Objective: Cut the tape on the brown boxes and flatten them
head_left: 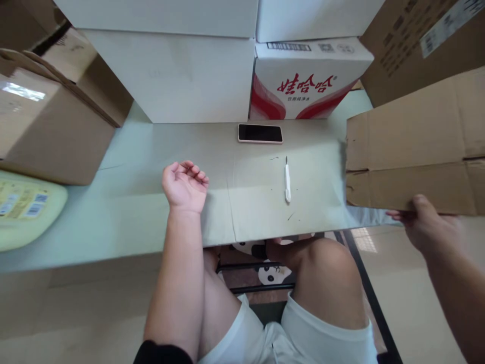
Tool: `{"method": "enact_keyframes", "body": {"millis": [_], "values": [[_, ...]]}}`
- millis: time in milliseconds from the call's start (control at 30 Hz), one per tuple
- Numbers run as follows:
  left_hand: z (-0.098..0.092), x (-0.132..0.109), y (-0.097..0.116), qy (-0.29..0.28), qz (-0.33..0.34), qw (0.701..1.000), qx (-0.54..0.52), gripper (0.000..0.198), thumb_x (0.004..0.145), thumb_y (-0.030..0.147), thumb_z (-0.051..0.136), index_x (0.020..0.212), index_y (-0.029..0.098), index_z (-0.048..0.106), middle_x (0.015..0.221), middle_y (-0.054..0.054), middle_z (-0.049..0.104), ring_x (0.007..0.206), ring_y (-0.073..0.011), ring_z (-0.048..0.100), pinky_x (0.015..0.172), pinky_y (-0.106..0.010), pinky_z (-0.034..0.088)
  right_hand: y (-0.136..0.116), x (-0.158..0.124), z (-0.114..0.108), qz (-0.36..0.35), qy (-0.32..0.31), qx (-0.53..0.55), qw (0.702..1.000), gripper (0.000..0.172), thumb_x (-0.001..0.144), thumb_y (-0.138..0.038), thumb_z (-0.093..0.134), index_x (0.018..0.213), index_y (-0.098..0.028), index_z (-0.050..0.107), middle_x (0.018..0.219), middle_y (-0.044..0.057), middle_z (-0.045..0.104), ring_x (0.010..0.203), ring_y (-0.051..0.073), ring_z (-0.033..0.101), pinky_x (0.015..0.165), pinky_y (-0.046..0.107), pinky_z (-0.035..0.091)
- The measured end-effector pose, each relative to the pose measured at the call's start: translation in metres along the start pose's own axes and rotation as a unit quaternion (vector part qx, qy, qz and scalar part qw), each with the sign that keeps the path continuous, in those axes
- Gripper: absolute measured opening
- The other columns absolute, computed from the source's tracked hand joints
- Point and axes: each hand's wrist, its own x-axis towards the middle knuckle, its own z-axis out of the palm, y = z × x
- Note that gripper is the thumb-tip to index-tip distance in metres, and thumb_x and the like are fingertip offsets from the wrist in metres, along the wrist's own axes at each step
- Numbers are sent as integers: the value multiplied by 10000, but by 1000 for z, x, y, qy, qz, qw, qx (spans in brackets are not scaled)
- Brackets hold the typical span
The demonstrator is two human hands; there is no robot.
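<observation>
My left hand (pixel 186 186) rests palm up on the pale green tabletop (pixel 125 212), its fingers loosely curled and apart, with nothing in it. At the right, my right hand (pixel 432 225) grips the lower edge of a folded brown cardboard sheet (pixel 413 146), thumb on top and fingers underneath. That cardboard reaches past the table's right side and out of view. Between my hands lies a white craft knife (pixel 287 184) with a thin dark blade pointing away from me. Beyond it a phone (pixel 260 133) lies flat with a dark screen.
White cartons (pixel 200 76) are stacked at the back, and a white and red carton (pixel 303 83) stands beside them. Brown boxes (pixel 60 126) and a pale yellow-green container (pixel 30 210) occupy the left. A large brown carton (pixel 424 45) stands at the back right. Small dark scraps dot the tabletop.
</observation>
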Motion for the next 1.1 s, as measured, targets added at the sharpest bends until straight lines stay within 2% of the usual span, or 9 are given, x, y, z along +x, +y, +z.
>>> {"method": "enact_keyframes", "body": {"millis": [100, 200, 267, 333, 500, 633, 767, 867, 1100], "values": [[1, 2, -2, -1, -3, 1000, 2, 296, 901, 384, 453, 699, 189, 544, 590, 9, 489, 458, -105, 469, 471, -229, 408, -37, 43, 35, -20, 74, 19, 997, 168, 721, -178, 745, 715, -246, 592, 564, -13, 617, 412, 131, 601, 514, 329, 588], [2, 4, -3, -2, -2, 1000, 1, 275, 886, 386, 484, 699, 192, 541, 594, 7, 498, 459, -105, 465, 471, -227, 411, -83, 94, 86, -27, 84, -7, 996, 255, 778, -25, 645, 662, -210, 513, 784, 35, 707, 516, 52, 617, 649, 323, 558], [4, 4, -4, 1, -3, 1000, 6, 283, 889, 385, 478, 692, 191, 538, 592, 8, 491, 456, -103, 462, 468, -226, 405, -102, 122, 119, -9, -31, -52, 998, 241, 907, -106, 533, 713, -221, 449, 1046, 105, 741, 672, 41, 690, 703, 302, 526], [4, 5, -3, 5, -5, 1000, 13, 302, 900, 377, 446, 683, 187, 537, 587, 11, 476, 452, -100, 459, 464, -225, 396, -103, 134, 146, 10, -88, -101, 991, 219, 936, -145, 502, 743, -229, 441, 1040, 167, 737, 685, 76, 701, 713, 332, 532], [3, 9, 0, 1, -1, 1000, 13, 300, 898, 381, 453, 687, 186, 540, 588, 10, 476, 457, -100, 455, 472, -227, 401, -64, 107, 168, -54, -262, -259, 928, 77, 864, -259, 667, 862, -192, 629, 1090, 194, 750, 921, 181, 702, 921, 386, 515], [0, 8, 2, -9, -3, 1000, 11, 283, 872, 413, 535, 694, 194, 541, 592, 13, 482, 461, -98, 456, 477, -223, 397, -49, 87, 157, -135, -320, -399, 848, 251, 823, -214, 675, 1062, -160, 729, 1280, 216, 710, 1062, 272, 642, 1066, 453, 418], [-2, 3, 5, -2, -3, 1000, -7, 284, 884, 389, 493, 683, 193, 539, 584, 9, 480, 458, -102, 445, 474, -230, 392, -54, 80, 152, -176, -351, -470, 791, 454, 866, -310, 607, 1283, -147, 684, 1329, 209, 695, 1044, 320, 660, 1029, 476, 455], [-6, -2, 9, 3, 4, 1000, -28, 288, 881, 376, 471, 674, 189, 546, 590, 8, 483, 470, -105, 463, 486, -233, 391, -63, 66, 160, -218, -370, -497, 754, 489, 873, -395, 567, 1306, -192, 672, 1355, 150, 697, 981, 299, 690, 1002, 468, 502], [-25, -9, 29, 40, 47, 997, -44, 285, 854, 385, 476, 750, 176, 639, 877, -69, 709, 617, -107, 586, 526, -213, 406, -97, -10, 229, -379, -460, -472, 650, 458, 884, -435, 506, 1259, -235, 678, 1257, 108, 756, 850, 263, 722, 874, 457, 572]]}}
